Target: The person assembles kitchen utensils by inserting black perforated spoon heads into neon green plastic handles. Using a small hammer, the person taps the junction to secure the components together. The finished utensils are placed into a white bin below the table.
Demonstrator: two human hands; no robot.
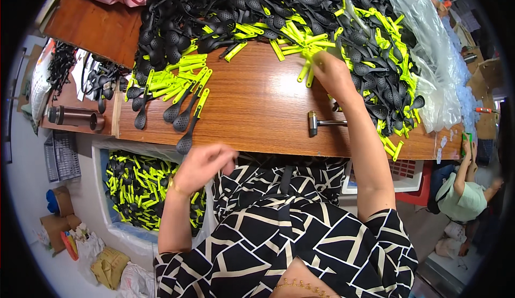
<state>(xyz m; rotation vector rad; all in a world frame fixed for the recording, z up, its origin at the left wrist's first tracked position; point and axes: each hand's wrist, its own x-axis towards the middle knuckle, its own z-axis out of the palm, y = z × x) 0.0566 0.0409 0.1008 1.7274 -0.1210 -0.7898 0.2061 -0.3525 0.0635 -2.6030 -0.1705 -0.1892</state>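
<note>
My right hand (331, 74) reaches to the small heap of lime-green handles (292, 36) in front of the big pile, its fingers closed on a green handle among them. Motion blurs the pieces at its fingertips. My left hand (206, 165) is over the table's front edge, fingers loosely bent and slightly blurred, with nothing visible in it. Just beyond it lies a black slotted spoon (185, 142) with a lime-green handle. Several similar spoons (171, 113) lie farther left, beside a heap of loose green handles (177, 78).
A hammer (314, 123) lies by my right forearm on the brown table (252, 110). Black spoon heads (257, 3) are piled at the back. A lined bin (142, 185) of green-handled spoons stands below left. Clear plastic (429, 67) drapes the right side. Another person (464, 196) is at far right.
</note>
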